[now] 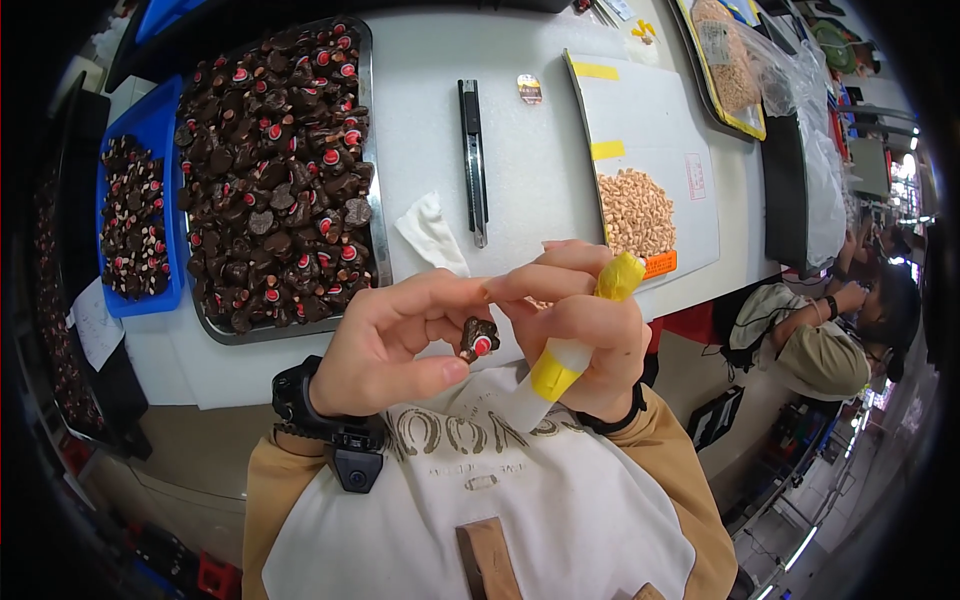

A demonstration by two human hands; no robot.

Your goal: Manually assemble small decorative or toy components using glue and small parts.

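Note:
In front of my chest, my left hand [385, 345] is closed round a small dark brown figure-like piece [479, 336] with a red and white round spot on it. My right hand [590, 320] grips a small translucent squeeze bottle [550, 375] wrapped with yellow tape, its yellow end sticking up between the fingers. The right thumb and forefinger meet the left fingertips; whether a tiny piece is pinched there I cannot make out. Beyond the right hand, a heap of small tan pieces [637, 213] lies on a white board [645, 120].
On the left, a metal tray [378, 225] is full of dark pieces with red spots. A blue tray [173, 190] beside it holds more. A cutter knife [473, 160] and a white cloth [432, 235] lie mid-table. At right are a bag of tan pieces [725, 60] and another person [810, 340].

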